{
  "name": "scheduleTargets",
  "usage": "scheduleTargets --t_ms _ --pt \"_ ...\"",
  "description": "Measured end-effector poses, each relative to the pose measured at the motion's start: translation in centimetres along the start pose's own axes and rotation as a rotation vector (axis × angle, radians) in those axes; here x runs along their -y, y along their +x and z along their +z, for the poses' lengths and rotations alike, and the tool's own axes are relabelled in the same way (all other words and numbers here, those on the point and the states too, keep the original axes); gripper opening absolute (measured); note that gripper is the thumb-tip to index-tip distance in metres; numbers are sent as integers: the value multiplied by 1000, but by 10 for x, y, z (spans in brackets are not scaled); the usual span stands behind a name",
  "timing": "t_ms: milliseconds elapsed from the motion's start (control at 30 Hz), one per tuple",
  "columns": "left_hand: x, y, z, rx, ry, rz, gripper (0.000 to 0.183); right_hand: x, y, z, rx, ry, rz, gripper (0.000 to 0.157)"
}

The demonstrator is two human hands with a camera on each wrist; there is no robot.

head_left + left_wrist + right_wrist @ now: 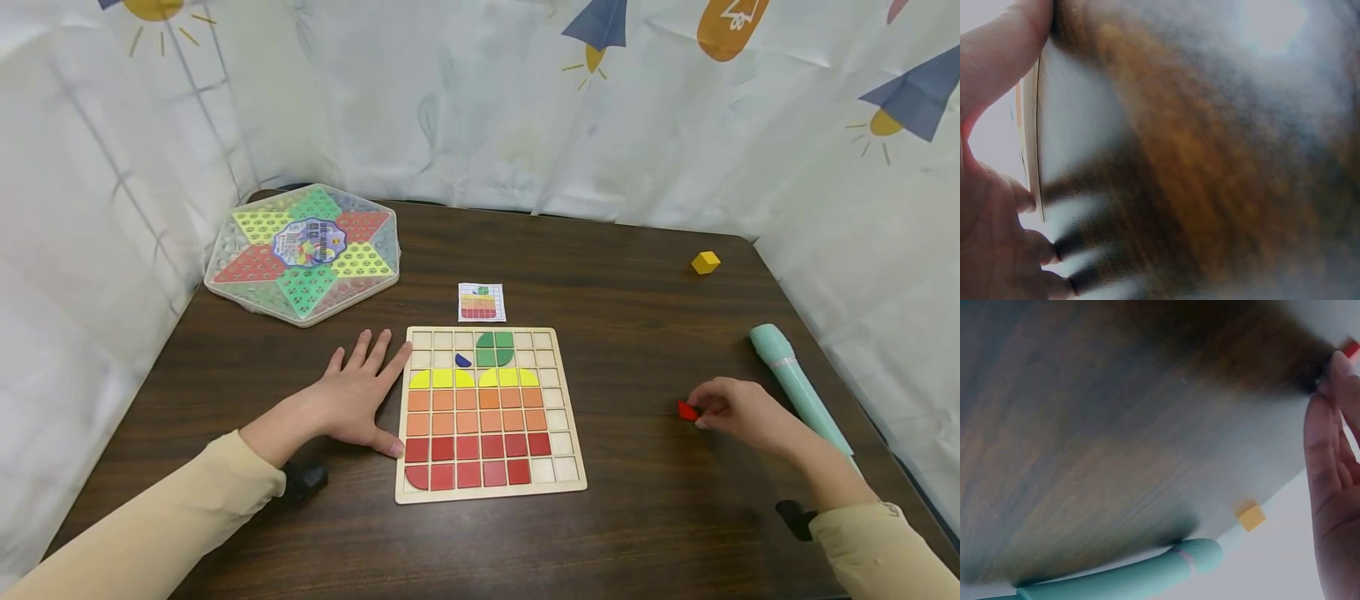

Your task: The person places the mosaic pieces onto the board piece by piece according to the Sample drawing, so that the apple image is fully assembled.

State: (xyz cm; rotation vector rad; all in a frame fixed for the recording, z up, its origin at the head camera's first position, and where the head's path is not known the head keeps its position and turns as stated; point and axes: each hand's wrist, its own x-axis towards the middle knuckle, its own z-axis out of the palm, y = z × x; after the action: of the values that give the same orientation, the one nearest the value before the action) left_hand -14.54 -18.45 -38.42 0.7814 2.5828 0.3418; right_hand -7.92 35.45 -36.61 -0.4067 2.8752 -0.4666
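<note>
A wooden grid board (567,421) lies on the table, carrying rows of red, orange and yellow tiles. Green tiles (495,348) and a small blue half-round piece (462,361) sit near its top. My left hand (356,404) is spread flat beside the board, index finger and thumb right at its left edge; in the left wrist view that edge (1033,144) shows past the thumb. Well to the right of the board, my right hand (738,411) pinches a small red tile (686,411) between thumb and fingers, low over the table. The tile (1350,347) is partly cut off in the right wrist view.
Just behind the board lies a small printed pattern card (482,302). A hexagonal Chinese checkers set (307,254) occupies the back left. To the right are a yellow cube (705,262) and a long teal tube-shaped object (798,383). White printed curtains (487,108) surround the table.
</note>
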Motion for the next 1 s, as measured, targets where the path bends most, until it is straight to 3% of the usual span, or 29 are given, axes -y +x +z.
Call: scheduleTargets --t_ms 200,300,567,800,1000 --pt "0 0 1 0 1 -6 137 4 -1 4 -56 -34 -103 46" --pt "0 0 1 2 -1 -8 137 5 0 4 -57 -29 -129 44" --pt "1 0 2 5 -6 -13 138 9 4 6 -34 -30 -102 29" --pt "0 0 1 5 -4 -7 138 15 4 11 -82 -88 -178 37" --pt "0 1 0 5 3 -8 138 22 6 16 -107 -120 -199 28"
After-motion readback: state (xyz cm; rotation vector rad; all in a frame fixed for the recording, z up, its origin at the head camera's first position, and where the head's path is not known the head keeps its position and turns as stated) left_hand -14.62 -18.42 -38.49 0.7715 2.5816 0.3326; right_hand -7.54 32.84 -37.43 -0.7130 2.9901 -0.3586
